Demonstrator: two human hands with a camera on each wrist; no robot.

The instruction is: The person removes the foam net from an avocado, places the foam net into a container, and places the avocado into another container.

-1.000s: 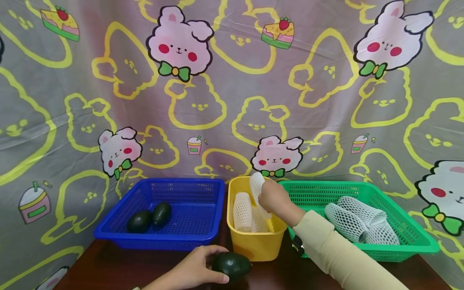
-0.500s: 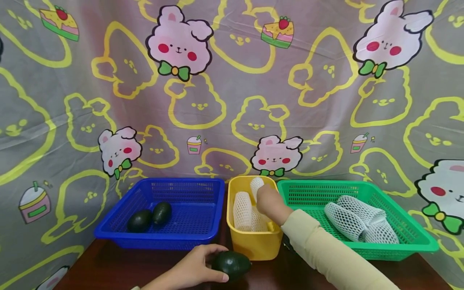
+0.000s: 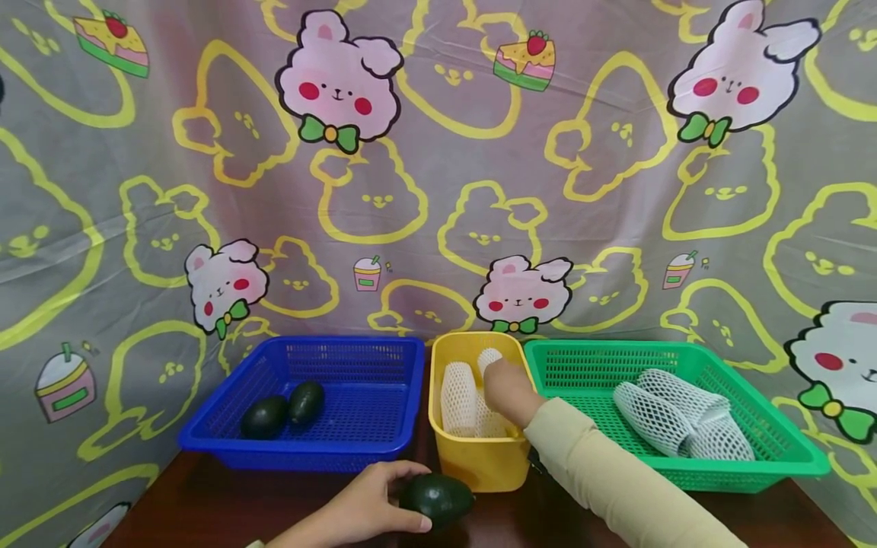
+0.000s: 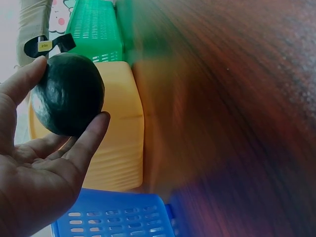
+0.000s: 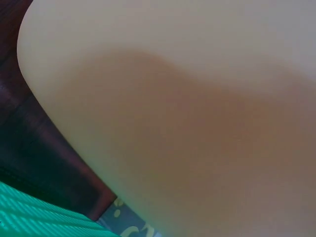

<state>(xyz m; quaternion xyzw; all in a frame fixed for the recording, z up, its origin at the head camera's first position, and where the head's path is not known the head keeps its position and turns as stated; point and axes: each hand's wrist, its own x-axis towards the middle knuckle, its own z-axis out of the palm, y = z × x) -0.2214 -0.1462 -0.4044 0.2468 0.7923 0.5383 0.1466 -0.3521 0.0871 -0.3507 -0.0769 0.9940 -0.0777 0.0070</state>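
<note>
My left hand holds a dark green avocado over the table in front of the yellow bin. In the left wrist view, the thumb and fingers curve around the avocado. My right hand reaches into the bin, gripping a white foam net sleeve whose top end shows past the knuckles. Its fingertips are hidden. Another foam net sleeve stands at the left inside the bin, with more white netting beside it. The right wrist view is mostly filled by a blurred, close surface.
A blue basket on the left holds two avocados. On the right, a green basket contains several net-covered items. All stand on a dark wooden table, with a patterned curtain behind.
My right hand has sunk deeper into the yellow bin, lowering the foam net sleeve with it. My left hand and its avocado have stayed in place.
</note>
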